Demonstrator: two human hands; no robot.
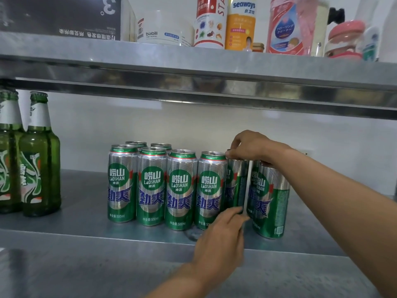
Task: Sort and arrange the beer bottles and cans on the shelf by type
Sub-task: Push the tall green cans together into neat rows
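Observation:
Several green and silver Laoshan beer cans [152, 186] stand in rows on the steel shelf [86, 214]. One can [236, 186] sits between the row and a further can [269, 198] at the right. My right hand [249, 147] grips the top rim of that middle can from above. My left hand [223, 237] reaches in low, its straight fingers touching the can's base. Two green glass beer bottles [38, 155] stand at the far left of the same shelf.
The shelf above [193, 67] hangs low over the cans and carries cleaning bottles [241, 22], a white tub [165, 31] and a dark box [60, 16]. Bare steel lies between the bottles and the cans. A white wall stands behind.

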